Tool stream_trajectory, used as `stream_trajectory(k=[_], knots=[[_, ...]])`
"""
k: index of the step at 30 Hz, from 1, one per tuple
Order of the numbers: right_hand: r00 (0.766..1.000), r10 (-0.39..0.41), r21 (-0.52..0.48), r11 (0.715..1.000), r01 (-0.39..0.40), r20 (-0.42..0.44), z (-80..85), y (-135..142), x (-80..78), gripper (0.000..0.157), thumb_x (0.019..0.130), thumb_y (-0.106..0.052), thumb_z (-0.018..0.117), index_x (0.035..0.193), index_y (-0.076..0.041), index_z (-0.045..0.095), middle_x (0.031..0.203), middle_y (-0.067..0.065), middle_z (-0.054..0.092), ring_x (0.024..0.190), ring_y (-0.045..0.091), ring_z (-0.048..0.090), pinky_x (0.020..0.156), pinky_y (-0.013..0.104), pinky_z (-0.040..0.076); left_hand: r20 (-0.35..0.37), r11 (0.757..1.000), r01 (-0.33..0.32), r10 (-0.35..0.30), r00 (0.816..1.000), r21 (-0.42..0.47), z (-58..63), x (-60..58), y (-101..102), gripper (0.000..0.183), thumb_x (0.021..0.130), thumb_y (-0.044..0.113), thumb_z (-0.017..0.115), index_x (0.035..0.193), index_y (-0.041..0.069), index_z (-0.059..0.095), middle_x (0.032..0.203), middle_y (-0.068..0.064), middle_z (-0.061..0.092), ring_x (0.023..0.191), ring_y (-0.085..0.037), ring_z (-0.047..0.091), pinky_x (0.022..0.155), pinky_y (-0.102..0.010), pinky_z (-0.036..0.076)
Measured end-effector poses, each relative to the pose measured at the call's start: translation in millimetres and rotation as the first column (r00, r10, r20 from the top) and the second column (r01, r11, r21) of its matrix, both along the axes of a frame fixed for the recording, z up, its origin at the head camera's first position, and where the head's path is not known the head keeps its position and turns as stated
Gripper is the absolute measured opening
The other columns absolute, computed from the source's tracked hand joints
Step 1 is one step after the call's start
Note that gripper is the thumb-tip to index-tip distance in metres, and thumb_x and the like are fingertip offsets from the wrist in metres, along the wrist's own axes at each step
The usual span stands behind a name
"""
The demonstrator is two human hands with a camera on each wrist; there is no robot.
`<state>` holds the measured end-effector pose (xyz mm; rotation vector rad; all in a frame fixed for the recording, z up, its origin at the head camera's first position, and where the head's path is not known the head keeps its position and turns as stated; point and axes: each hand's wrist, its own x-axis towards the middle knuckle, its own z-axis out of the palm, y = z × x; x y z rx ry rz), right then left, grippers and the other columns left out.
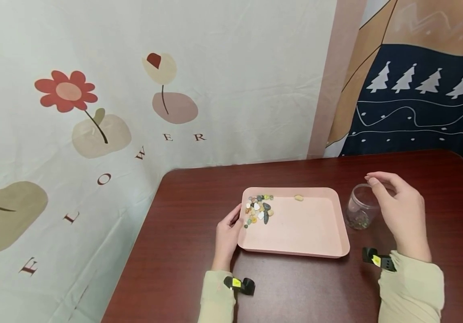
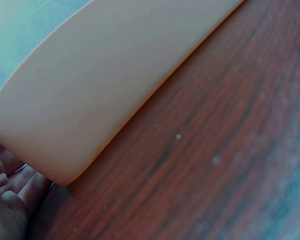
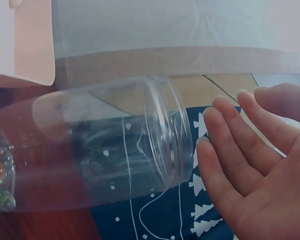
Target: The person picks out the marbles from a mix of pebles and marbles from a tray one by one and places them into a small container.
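Observation:
A pink tray (image 1: 300, 229) lies on the table, with several small coloured pebbles (image 1: 257, 207) bunched along its left side. One yellowish pebble (image 1: 299, 197) sits apart near the far rim. My left hand (image 1: 227, 235) grips the tray's left edge; in the left wrist view its fingers (image 2: 20, 187) reach against the tray's underside. To the right of the tray stands a clear jar (image 3: 115, 145), uncapped, with a few green and orange pebbles (image 3: 0, 185) at its bottom. Beside and above the jar's mouth is my right hand (image 1: 403, 208), fingers loosely bent, nothing visible between them.
The dark reddish-brown table (image 1: 175, 251) extends around the tray and jar. Behind it hangs a pale cloth (image 1: 247, 89) printed with flowers, and a dark blue cloth (image 1: 425, 121) with white trees hangs at the right.

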<state>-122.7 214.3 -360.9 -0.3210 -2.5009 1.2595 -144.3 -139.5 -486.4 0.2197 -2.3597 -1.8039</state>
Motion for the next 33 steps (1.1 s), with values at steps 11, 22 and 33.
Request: stream_trajectory(k=[11,22,33], knots=[[0.998,0.064,0.027,0.998,-0.063,-0.024,2.3,-11,0.7,0.039,0.088,-0.046,0.046,0.118,-0.024,0.058,0.109,0.003,0.061,0.093,0.014,0.051,0.064,0.012,0.041,0.001,1.0,0.0,0.0,1.0,-0.003,-0.2,-0.2,1,0.037,0.084,0.012,0.057,0.118,0.028,0.06,0.116,0.006,0.058,0.102,-0.008,0.055,0.081,-0.028,0.047],[0.994,0.097,0.029,0.995,-0.096,-0.052,4.2,-17,-0.6,0.035,0.088,-0.045,0.048,0.115,-0.025,0.059,0.105,0.0,0.063,0.088,0.002,0.052,0.066,0.01,0.04,-0.01,1.0,0.002,-0.002,1.0,0.009,-1.3,-0.3,0,0.037,0.084,0.012,0.057,0.118,0.025,0.06,0.116,0.004,0.058,0.101,-0.01,0.056,0.081,-0.028,0.047],[0.982,0.154,0.047,0.988,-0.15,-0.108,2.5,-26,-1.8,0.03,0.089,-0.041,0.049,0.112,-0.025,0.06,0.102,-0.003,0.063,0.088,-0.006,0.05,0.074,0.015,0.038,-0.01,1.0,-0.003,0.003,1.0,0.01,-3.1,-1.6,0,0.036,0.083,0.013,0.057,0.115,0.029,0.061,0.115,0.007,0.058,0.102,-0.006,0.055,0.082,-0.026,0.046]])
